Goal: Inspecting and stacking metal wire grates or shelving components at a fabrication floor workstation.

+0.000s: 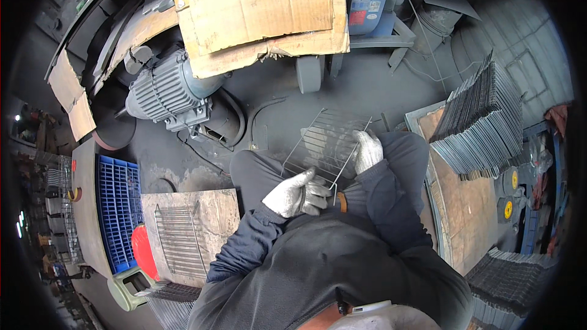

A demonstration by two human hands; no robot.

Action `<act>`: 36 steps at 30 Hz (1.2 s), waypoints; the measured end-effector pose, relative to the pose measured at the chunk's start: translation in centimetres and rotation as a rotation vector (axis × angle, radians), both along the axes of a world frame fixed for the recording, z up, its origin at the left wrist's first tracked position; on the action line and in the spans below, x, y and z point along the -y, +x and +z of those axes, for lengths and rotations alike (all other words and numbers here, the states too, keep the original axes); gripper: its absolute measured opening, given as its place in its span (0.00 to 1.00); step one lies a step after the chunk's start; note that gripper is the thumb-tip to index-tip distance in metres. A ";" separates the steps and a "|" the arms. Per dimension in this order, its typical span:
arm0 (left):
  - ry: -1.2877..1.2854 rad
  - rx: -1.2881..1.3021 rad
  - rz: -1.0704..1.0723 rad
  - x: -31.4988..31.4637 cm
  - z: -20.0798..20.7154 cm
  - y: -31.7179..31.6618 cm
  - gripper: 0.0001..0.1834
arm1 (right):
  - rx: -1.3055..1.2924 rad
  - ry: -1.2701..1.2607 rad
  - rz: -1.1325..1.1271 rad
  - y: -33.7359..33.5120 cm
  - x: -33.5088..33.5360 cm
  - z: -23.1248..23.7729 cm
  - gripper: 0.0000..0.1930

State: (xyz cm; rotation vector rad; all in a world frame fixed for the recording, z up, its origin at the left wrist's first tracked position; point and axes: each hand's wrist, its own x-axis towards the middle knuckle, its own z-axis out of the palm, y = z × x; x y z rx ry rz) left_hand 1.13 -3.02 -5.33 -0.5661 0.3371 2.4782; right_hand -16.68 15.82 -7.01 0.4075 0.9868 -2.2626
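Over my lap I hold a wire rack (322, 142), a tilted metal frame with thin parallel bars. My right hand (368, 151), in a whitish work glove, is closed on the rack's right side. My left hand (298, 194), gloved the same way, has its fingers curled at the near edge of the rack, with the thumb along the wires. Bent wire ends stick out at the near corner, between the two hands. To my left, another wire rack (181, 241) lies flat on a worn board (221, 208).
At right, a tall stack of wire racks (480, 125) stands on a wooden board (461, 220); more racks (513, 284) are below it. A grey motor (165, 91) and cardboard sheets (263, 9) are ahead. A blue plastic crate (120, 208) and a red round seat (144, 250) are left.
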 end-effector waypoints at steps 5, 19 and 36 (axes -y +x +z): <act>-0.477 -0.073 -0.107 -1.4 4.4 -0.3 0.22 | -0.346 0.244 -0.119 -0.7 -0.9 0.3 0.12; -2.371 -0.630 0.580 0.0 5.5 -2.0 0.32 | -1.829 1.182 0.433 1.6 -0.3 5.4 0.11; -1.563 -0.414 0.513 1.6 2.7 0.6 0.08 | -1.856 1.157 0.010 3.9 3.4 5.0 0.27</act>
